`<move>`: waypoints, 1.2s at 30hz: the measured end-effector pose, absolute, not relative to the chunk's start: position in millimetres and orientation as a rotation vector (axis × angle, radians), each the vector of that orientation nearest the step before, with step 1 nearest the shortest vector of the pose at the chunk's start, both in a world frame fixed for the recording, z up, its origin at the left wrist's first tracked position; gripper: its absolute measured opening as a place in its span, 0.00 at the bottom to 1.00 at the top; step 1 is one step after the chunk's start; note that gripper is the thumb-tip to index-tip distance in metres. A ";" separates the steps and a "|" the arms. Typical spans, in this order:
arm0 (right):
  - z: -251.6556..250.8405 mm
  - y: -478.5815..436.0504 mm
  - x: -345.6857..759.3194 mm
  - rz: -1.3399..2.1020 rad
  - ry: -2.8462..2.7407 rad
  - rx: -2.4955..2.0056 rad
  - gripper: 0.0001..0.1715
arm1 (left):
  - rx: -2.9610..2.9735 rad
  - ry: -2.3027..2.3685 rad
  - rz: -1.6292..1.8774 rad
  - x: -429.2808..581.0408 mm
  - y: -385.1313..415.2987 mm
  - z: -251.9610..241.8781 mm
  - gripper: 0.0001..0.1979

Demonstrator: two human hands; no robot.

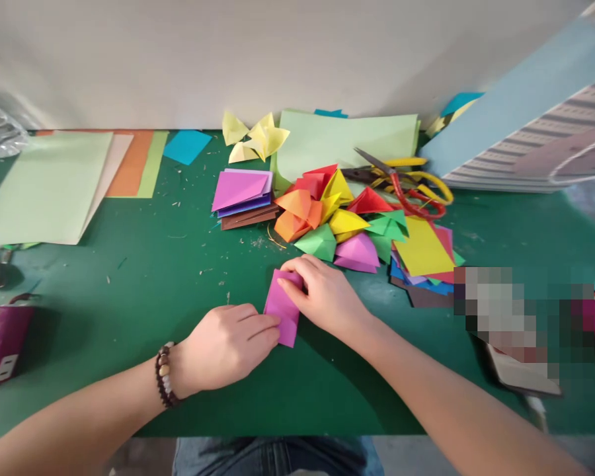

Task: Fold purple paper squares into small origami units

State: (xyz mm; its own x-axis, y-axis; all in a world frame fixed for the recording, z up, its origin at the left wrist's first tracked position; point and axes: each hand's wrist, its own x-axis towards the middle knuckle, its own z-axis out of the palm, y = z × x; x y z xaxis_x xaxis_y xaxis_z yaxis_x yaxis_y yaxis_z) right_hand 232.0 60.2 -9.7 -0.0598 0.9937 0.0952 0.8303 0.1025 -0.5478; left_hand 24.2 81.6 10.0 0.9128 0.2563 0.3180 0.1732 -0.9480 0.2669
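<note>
**Left hand [225, 347] and right hand [324, 297] hold a folded pink paper [281, 311] at lower centre of the frame**

Both hands grip it narrowly, flat on the green worktop [129, 317]; the pile of folded paper shapes [334, 228] sits just beyond the right hand; a loose grip could let the paper slip, and a stray knuckle could nudge the pile.

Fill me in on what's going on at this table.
A person is working with both bare hands at a green work mat. Their left hand and right hand hold a folded strip of magenta paper between them, down on the mat. Just beyond lies a heap of folded multicoloured paper pieces, with yellow-handled scissors behind it.
</note>
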 end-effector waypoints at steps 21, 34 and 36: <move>-15.3 57.4 224.2 0.241 -2.015 -1.897 0.10 | 2.927 0.359 0.406 20.6 77.2 13.1 0.15; -14.5 57.2 221.9 0.195 -2.045 -1.948 0.11 | 2.931 0.351 0.369 22.4 80.4 12.9 0.12; -14.4 57.2 221.9 0.187 -2.051 -1.955 0.11 | 2.921 0.351 0.378 23.0 81.1 12.4 0.12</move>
State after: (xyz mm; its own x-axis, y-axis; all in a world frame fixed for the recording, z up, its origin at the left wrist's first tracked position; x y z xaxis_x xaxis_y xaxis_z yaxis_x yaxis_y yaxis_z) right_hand 221.9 57.2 -14.4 -0.0281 0.9915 0.1267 0.9524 0.0650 -0.2979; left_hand 23.0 81.1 12.4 0.9400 0.2535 0.2284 0.2089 -0.9568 0.2022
